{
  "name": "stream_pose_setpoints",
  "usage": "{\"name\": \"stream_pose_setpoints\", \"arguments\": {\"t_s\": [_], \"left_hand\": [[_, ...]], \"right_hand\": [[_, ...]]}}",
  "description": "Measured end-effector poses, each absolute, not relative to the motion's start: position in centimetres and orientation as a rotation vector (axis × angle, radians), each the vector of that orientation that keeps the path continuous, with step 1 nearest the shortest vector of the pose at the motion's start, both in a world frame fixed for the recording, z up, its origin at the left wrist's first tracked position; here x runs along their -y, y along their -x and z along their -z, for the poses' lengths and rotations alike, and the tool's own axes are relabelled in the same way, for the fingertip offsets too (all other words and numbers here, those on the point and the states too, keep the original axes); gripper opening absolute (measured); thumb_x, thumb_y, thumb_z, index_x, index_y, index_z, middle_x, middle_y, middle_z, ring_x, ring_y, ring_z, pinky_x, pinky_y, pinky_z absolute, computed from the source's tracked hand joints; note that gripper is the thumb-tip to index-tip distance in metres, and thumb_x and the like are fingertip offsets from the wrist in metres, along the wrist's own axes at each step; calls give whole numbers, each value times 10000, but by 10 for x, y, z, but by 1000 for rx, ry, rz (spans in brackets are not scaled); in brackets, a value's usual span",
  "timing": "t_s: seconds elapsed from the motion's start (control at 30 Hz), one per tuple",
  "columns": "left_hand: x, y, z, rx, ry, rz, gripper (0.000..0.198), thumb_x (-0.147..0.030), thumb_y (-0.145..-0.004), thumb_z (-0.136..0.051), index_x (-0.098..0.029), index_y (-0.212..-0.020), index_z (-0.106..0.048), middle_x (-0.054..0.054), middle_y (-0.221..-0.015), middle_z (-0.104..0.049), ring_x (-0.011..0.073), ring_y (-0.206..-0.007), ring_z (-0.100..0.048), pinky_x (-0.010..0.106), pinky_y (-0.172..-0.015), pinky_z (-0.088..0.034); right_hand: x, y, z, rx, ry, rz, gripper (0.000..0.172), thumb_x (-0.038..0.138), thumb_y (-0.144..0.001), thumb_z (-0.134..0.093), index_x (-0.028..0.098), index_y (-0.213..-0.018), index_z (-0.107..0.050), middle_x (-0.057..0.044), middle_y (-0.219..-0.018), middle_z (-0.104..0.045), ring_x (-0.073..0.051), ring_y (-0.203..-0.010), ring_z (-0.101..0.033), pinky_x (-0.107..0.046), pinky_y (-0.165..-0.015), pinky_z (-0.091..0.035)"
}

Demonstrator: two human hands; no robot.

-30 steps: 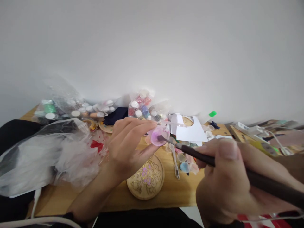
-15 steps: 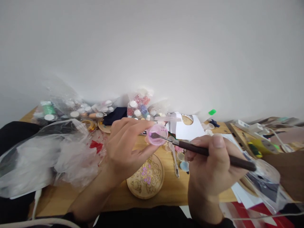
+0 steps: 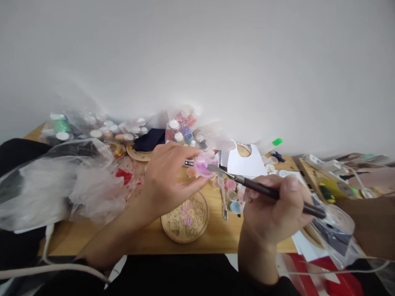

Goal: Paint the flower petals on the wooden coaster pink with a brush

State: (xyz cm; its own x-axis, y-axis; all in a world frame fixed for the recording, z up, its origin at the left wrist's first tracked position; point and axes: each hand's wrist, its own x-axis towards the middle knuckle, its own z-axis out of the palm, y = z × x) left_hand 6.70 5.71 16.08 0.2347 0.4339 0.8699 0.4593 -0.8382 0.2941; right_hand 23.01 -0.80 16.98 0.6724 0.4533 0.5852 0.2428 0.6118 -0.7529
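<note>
Between the thumb and fingers of my left hand [image 3: 168, 179] is a small clear cup [image 3: 202, 165] with pink-purple stuff in it, tilted toward me. My right hand [image 3: 274, 209] grips the dark handle of a palette knife [image 3: 259, 188], whose metal blade reaches the cup's opening. Below the cup, a round wooden plaque [image 3: 185, 220] with a carved flower pattern lies on the table; some of its petals are filled with purple. My left hand hangs above the plaque's upper left edge.
Clear plastic bags [image 3: 55, 185] crowd the left. Bagged bottles and beads [image 3: 185, 125] line the wall. Small cups of colour [image 3: 236, 206] and a clear stick [image 3: 224, 201] lie right of the plaque. White paper [image 3: 247, 162] is behind them; a tape roll [image 3: 115, 149] stands back left.
The cup has tipped more toward me, and the knife blade has drawn back to the right, toward its rim. The whole view has shifted slightly.
</note>
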Motion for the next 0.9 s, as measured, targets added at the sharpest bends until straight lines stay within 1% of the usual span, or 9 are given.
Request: {"name": "stream_pose_setpoints", "arguments": {"t_s": [0.1,0.2,0.3,0.33,0.4,0.53,0.63,0.77,0.9], "left_hand": [[-57,-64,-157,891,2518,1628,333,-222,-778,-829,-209,-1056,-647,10,-908,-775,174,-809,-725,303,-713,-570],[-54,-63,-146,976,2596,1635,304,-214,-781,-806,-210,-1037,-643,6,-918,-778,171,-811,-730,307,-749,-590],[-48,-61,-126,1089,2643,1664,266,-232,-824,-754,-223,-1067,-648,4,-979,-782,184,-893,-745,319,-811,-602],[-45,-60,-118,1072,2648,1680,253,-244,-838,-732,-223,-1077,-652,-4,-972,-780,179,-889,-748,310,-801,-604],[-39,-58,-101,1186,2722,1652,231,-233,-875,-690,-221,-1103,-650,4,-1032,-783,182,-956,-754,317,-861,-609],[-33,-52,-67,1339,2806,1571,262,-214,-863,-722,-239,-1112,-646,39,-1091,-785,213,-1007,-753,363,-885,-610],[-34,-48,-46,1339,2771,1503,229,-263,-895,-718,-220,-1110,-651,35,-1023,-780,211,-933,-747,363,-828,-600],[-39,-45,-30,1390,2819,1390,245,-348,-941,-705,-193,-1122,-650,44,-1049,-773,206,-964,-731,376,-864,-598],[-41,-45,-26,1436,2862,1368,240,-365,-941,-703,-209,-1114,-641,42,-1053,-765,209,-977,-725,383,-875,-596]], "right_hand": [[9,-233,-158,814,935,-196,306,257,-878,-638,190,-580,-626,58,-472,-594,-78,-303,-500,-196,-296,-402],[11,-236,-145,752,951,-294,281,276,-851,-646,190,-584,-630,66,-459,-590,-66,-295,-487,-188,-319,-395],[13,-236,-129,716,986,-365,278,307,-815,-681,195,-569,-617,74,-431,-556,-70,-291,-480,-187,-313,-375],[14,-235,-122,700,999,-396,275,316,-800,-698,196,-568,-611,75,-438,-558,-70,-293,-479,-184,-304,-361],[17,-234,-106,658,1021,-463,263,335,-784,-721,197,-587,-613,63,-508,-619,-68,-307,-491,-185,-297,-363],[25,-229,-75,665,1077,-546,310,409,-809,-733,208,-612,-603,75,-513,-600,-70,-343,-511,-184,-334,-392],[29,-226,-59,688,1095,-579,346,471,-816,-746,220,-633,-591,83,-541,-600,-62,-365,-490,-190,-357,-387],[31,-223,-46,630,1125,-656,354,502,-822,-763,221,-672,-607,78,-562,-602,-70,-410,-497,-216,-410,-388],[29,-222,-37,560,1161,-718,392,546,-780,-792,219,-676,-603,70,-587,-611,-74,-416,-489,-237,-417,-384]]}}
